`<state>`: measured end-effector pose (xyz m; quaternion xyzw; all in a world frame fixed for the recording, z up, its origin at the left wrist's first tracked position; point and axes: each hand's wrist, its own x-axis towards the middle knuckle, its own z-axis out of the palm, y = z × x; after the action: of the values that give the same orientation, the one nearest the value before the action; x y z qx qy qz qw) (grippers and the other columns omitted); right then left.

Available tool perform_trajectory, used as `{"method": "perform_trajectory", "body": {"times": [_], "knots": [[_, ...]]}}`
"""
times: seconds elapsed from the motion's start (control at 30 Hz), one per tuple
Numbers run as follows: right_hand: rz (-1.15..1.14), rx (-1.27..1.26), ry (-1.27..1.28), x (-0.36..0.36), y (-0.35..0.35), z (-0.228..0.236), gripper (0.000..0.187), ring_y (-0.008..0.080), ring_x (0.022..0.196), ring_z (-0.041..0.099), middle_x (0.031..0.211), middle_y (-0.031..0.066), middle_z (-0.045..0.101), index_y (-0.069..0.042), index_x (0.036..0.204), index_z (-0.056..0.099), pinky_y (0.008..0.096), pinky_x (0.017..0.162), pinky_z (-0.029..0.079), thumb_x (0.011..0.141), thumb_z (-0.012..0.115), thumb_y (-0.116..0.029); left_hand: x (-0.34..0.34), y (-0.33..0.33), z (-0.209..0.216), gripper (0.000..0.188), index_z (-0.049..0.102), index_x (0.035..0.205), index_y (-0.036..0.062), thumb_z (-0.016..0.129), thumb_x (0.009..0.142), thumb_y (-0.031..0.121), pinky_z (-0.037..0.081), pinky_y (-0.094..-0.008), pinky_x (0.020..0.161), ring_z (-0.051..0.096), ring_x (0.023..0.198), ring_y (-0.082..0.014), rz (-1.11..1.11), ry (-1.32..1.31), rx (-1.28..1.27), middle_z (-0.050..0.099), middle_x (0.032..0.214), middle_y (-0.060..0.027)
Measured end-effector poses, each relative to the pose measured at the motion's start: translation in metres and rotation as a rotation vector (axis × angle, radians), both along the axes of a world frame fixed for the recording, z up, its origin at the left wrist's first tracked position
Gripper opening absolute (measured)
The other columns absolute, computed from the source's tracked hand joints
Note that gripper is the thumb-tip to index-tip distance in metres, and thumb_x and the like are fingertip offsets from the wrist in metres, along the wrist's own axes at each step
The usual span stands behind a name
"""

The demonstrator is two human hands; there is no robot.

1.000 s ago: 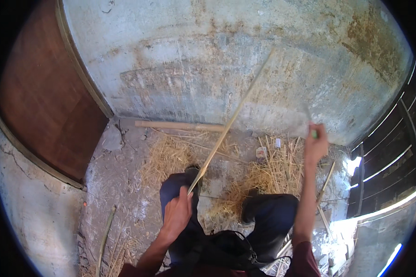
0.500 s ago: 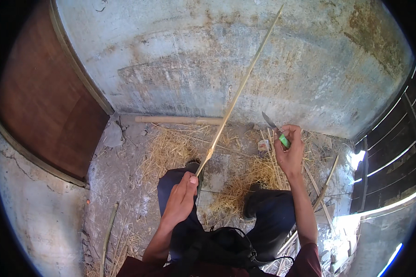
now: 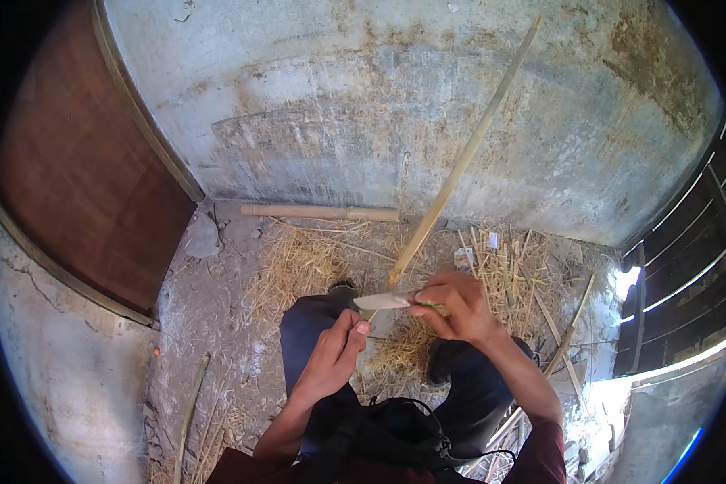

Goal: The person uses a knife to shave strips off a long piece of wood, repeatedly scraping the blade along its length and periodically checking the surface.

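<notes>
A long, pale bamboo strip (image 3: 465,153) slants up and to the right, its far end in front of the wall. My left hand (image 3: 331,355) is closed on its near end, thumb and fingers pinching it above my left knee. In my right hand (image 3: 458,308) is a knife with a green handle (image 3: 436,306), the fingers wrapped round it. The knife's blade (image 3: 383,301) points left and lies across the strip just beyond my left fingertips. Whether its edge bites into the bamboo I cannot tell.
Straw-like shavings (image 3: 298,258) litter the floor around my feet. A thick bamboo pole (image 3: 323,213) lies along the wall's foot. More sticks lie at the left (image 3: 190,411) and the right (image 3: 570,323). A brown door (image 3: 89,161) stands left, dark slats (image 3: 678,282) right.
My right hand has come left and down, bringing the knife from apart onto the strip near my left hand. The strip's far end has swung right, and my left hand has shifted slightly right.
</notes>
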<state>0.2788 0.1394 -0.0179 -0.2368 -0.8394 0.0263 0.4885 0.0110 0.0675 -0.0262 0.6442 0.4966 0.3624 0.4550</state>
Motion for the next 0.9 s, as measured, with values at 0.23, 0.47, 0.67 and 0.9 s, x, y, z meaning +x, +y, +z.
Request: {"method": "perform_trajectory", "body": {"times": [0.23,0.47,0.67,0.9], "knots": [[0.024,0.034,0.093,-0.007,-0.001,-0.016,0.031,0.0236,0.063,0.069,0.088,0.0091,0.071,-0.009,0.105,0.07,0.0359,0.053,0.053,0.087,0.092,-0.02,-0.002,-0.006,-0.005,0.044,0.05,0.103,0.0015,0.036,0.123,0.038,0.042,-0.0358,0.072,0.046,0.072,-0.0168,-0.113,-0.112,-0.113,0.047,0.077,-0.0047],[0.007,-0.053,0.091,0.0,-0.002,-0.021,0.029,0.0234,0.067,0.075,0.087,0.0138,0.073,-0.006,0.103,0.07,0.0337,0.053,0.054,0.088,0.093,-0.015,0.003,-0.011,-0.007,0.043,0.05,0.103,0.0013,0.037,0.123,0.037,0.042,-0.0373,0.071,0.047,0.071,-0.0181,-0.132,-0.098,-0.083,0.047,0.075,-0.0059],[-0.028,-0.046,0.145,-0.004,-0.005,-0.018,0.027,0.0203,0.059,0.067,0.082,0.0077,0.07,-0.009,0.094,0.07,0.0339,0.049,0.048,0.085,0.094,-0.019,0.003,-0.014,-0.003,0.042,0.051,0.105,0.0006,0.037,0.123,0.036,0.043,-0.0379,0.07,0.047,0.069,-0.0196,-0.124,-0.05,-0.05,0.048,0.074,-0.007],[-0.027,-0.012,0.099,-0.003,-0.007,-0.012,0.027,0.0195,0.058,0.066,0.082,0.0049,0.07,-0.01,0.09,0.071,0.0338,0.05,0.049,0.084,0.094,-0.021,0.003,-0.011,-0.008,0.049,0.053,0.101,0.0023,0.033,0.123,0.041,0.039,-0.0338,0.067,0.041,0.069,-0.0138,-0.155,-0.148,-0.118,0.043,0.075,-0.0011]]}}
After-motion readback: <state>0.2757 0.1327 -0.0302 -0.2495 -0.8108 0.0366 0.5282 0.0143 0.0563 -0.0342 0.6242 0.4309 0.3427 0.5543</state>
